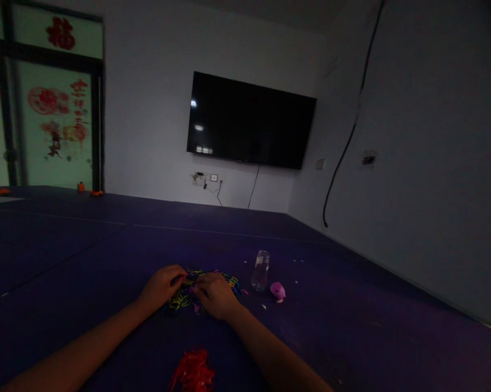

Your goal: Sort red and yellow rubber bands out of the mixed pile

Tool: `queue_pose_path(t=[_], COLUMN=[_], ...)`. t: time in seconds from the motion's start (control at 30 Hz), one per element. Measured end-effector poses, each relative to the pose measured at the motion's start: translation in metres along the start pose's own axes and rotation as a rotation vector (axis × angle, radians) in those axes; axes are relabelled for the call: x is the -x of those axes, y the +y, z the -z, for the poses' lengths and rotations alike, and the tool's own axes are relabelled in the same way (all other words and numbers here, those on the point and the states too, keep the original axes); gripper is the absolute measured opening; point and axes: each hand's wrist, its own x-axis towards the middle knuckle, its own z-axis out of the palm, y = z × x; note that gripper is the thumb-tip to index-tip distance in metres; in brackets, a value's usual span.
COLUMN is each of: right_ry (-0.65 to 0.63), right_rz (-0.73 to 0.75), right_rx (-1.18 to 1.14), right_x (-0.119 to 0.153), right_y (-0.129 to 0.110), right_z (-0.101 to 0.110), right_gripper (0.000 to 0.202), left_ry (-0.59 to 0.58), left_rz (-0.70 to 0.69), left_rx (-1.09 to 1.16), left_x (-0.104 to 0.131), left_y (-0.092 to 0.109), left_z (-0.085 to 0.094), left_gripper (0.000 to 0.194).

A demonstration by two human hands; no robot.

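A loose pile of small thin loops (183, 299), yellow, blue, green and pink, lies on the dark purple surface; they look like rubber bands or clips. My left hand (163, 285) is at the pile's left edge, thumb and forefinger tips brought together. Over the pile's middle, my right hand (218, 295) has its fingers curled down close to the left fingertips. Whatever either hand pinches is too small and dark to make out. Nearer to me, between my forearms, sits a heap of red loops (194, 372).
Right of the pile stands a clear plastic bottle (261, 271), with a pink cap-like piece (277, 291) beside it. Small white scraps (264, 307) are scattered around. Orange objects (96, 193) lie at the far left. A television (251, 121) hangs on the wall behind.
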Motion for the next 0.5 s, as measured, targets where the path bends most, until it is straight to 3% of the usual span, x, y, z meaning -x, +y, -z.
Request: queue_pose_path(t=[0.5], right_ry=[0.038], right_rz=[-0.017], right_rx=[-0.002], right_x=[0.0005], right_y=[-0.0041], right_z=[0.0013], right_gripper=[0.02], left_ry=[-0.047], left_rz=[0.025], left_rx=[-0.073], left_x=[0.0007], left_y=[0.0001], left_z=[0.0023], left_gripper=[0.011])
